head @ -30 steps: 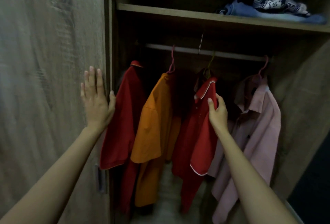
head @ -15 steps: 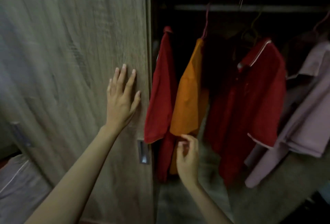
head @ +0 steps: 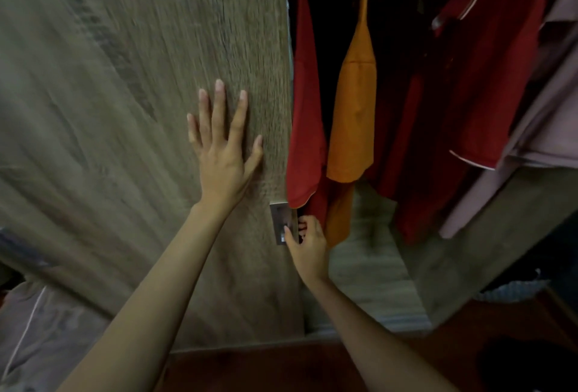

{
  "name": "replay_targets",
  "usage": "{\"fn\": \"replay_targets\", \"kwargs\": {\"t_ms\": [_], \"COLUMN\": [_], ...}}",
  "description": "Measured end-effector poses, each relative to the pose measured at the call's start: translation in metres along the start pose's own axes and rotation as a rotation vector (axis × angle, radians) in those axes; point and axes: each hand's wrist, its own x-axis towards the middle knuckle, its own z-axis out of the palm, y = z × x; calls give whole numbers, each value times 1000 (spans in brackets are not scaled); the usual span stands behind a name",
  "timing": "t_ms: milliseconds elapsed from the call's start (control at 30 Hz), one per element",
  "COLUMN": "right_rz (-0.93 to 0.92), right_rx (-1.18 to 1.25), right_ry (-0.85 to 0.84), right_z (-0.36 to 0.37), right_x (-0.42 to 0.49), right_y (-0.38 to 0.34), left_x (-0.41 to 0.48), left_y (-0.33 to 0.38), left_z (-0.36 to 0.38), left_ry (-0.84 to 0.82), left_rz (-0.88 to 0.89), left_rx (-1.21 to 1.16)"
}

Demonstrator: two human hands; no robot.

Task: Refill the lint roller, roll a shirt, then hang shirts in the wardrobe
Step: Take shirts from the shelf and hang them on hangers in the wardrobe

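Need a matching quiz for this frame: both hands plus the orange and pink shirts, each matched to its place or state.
Things:
1. left hand
2. right hand
3. orange shirt
4. pink shirt

Places or states:
A. hangs at the far right
B. lies flat on the wardrobe door
C. hangs between the plain red shirt and the white-trimmed red shirt
D. grips the door handle

Pairs: 1-B, 2-D, 3-C, 4-A
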Motion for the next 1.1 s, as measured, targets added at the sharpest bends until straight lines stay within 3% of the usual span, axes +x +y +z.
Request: {"fn": "replay_targets", "kwargs": {"t_ms": [400,700,1100], "right_rz": [11,98,182], "right_rx": [-80,-95,-193], "right_ry": [53,100,230], "right_z": [-25,-95,-215], "right_x": [4,26,72], "right_y": [10,51,126], "left_x": [-2,-13,-6], "left_y": [20,73,175], "left_z": [10,31,77], "left_ry": [-6,-78,-101], "left_rz": [54,207,264], "left_rx": [-62,-26,-25]}}
